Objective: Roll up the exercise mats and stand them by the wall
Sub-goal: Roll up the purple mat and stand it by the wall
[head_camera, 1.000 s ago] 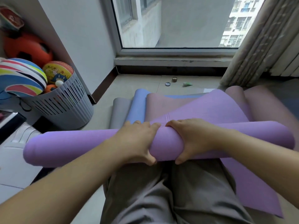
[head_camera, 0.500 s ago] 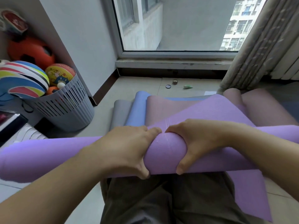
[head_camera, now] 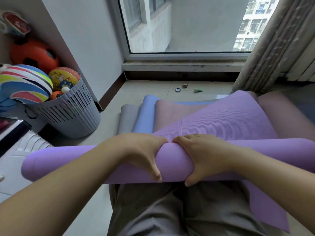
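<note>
Purple mat roll [head_camera: 68, 162] lies left-to-right across the lap [head_camera: 170, 210], right end cut off by the frame; left hand [head_camera: 141, 155] and right hand [head_camera: 204, 155], grip curled tight, clasp its middle.

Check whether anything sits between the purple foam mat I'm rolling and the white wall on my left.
Partly: the grey slatted plastic basket of balls stands against that white wall, near the left end of the purple mat. Beyond it, the tiled floor along the wall looks free.

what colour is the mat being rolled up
The mat is purple, seen best in the head view.
</note>
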`<state>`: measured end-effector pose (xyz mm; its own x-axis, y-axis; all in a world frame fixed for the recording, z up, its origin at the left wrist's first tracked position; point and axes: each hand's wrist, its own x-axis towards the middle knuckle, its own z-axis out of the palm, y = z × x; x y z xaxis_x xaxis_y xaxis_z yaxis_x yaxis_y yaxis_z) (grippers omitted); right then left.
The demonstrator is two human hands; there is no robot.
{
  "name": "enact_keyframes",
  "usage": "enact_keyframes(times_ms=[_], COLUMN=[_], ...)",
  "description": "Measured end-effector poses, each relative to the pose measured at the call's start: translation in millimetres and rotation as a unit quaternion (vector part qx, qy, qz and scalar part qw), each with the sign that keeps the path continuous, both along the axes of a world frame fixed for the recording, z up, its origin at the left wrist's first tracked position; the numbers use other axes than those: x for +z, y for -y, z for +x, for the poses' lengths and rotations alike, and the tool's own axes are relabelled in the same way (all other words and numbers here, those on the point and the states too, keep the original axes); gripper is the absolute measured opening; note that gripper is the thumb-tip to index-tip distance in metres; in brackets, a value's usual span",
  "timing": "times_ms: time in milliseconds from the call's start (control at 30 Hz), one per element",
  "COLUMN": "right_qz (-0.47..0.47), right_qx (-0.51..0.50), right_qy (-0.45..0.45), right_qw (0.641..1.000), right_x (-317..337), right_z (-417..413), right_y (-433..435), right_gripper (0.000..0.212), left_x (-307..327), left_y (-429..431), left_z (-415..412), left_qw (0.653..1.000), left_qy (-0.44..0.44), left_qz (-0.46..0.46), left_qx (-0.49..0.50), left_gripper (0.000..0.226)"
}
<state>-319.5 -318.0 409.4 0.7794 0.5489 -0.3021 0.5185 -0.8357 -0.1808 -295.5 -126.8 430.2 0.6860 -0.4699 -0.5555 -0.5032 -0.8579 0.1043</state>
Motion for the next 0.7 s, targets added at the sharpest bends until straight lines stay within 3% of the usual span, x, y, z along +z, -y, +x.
enact_keyframes(times_ms=[100,167,233,367,467,600,700], right_qz=[0.015,0.011,0.017,-0.021,-0.025,-0.002,0.002], right_qx=[-0.016,-0.020,-0.032,-0.031,-0.039,-0.060,-0.058], right_qy=[-0.066,-0.090,-0.061,0.156,0.177,0.130,0.150], right_qw=[0.998,0.996,0.998,0.987,0.983,0.990,0.987], right_x=[4,6,5,-14,-21,-12,-4], right_z=[15,20,16,-11,-11,4,10], right_y=[0,-2,-2,-5,-7,-3,-2], right_gripper=[0.097,0.097,0.099,0.109,0.097,0.092,0.090], left_x=[-19,-26,-24,-15,-11,-28,-27], left_y=[9,9,3,-8,-11,-1,0], left_z=[-25,-27,-19,8,18,-5,-4], left_qw=[0.975,0.971,0.978,0.994,0.993,0.977,0.959], left_qy=[0.211,0.232,0.201,0.037,-0.007,0.207,0.280], left_qz=[0.027,0.012,-0.034,-0.101,-0.108,-0.047,-0.039], left_qx=[-0.071,-0.062,-0.047,0.018,0.052,-0.018,-0.021], left_gripper=[0.099,0.103,0.100,0.097,0.096,0.105,0.105])
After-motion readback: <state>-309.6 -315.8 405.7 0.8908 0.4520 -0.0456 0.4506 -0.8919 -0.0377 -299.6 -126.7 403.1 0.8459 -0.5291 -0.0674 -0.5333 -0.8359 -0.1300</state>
